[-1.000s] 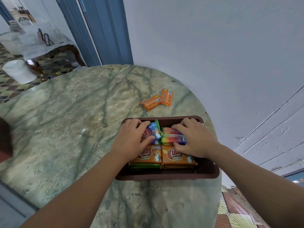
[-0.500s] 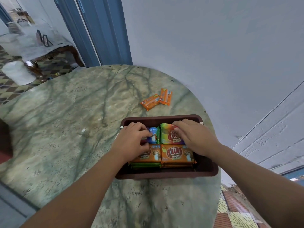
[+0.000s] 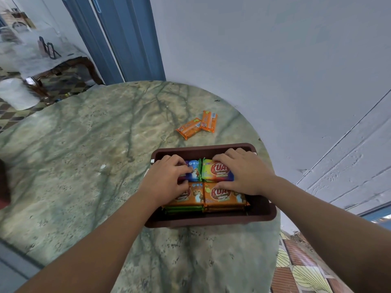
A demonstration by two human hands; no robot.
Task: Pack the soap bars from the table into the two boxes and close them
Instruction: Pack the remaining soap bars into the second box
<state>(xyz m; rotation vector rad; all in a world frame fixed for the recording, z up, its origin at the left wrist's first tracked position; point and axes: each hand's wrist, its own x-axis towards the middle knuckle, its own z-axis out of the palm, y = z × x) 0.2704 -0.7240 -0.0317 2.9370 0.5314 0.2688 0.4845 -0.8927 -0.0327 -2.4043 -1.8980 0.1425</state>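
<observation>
A brown box (image 3: 211,222) stands on the right side of the round marble table (image 3: 84,155). Soap bars fill it in layers: two orange bars (image 3: 224,196) on top at the near side, green ones (image 3: 182,209) under them. At the far side lie a blue bar (image 3: 194,173) and a rainbow-coloured bar (image 3: 215,172), both flat. My left hand (image 3: 167,178) holds the blue bar with curled fingers and thumb. My right hand (image 3: 243,172) grips the rainbow bar, fingers over its far edge. Two loose orange bars (image 3: 189,128) (image 3: 209,121) lie on the table beyond the box.
The pale wall (image 3: 275,70) rises close behind the table, and the table's edge runs just right of the box. A dark object (image 3: 3,182) sits at the left border. A blue door frame (image 3: 127,39) and another table (image 3: 48,60) are far back left.
The blue and rainbow bars, tilted up a second ago, now lie flat in the far half of the box under my hands.
</observation>
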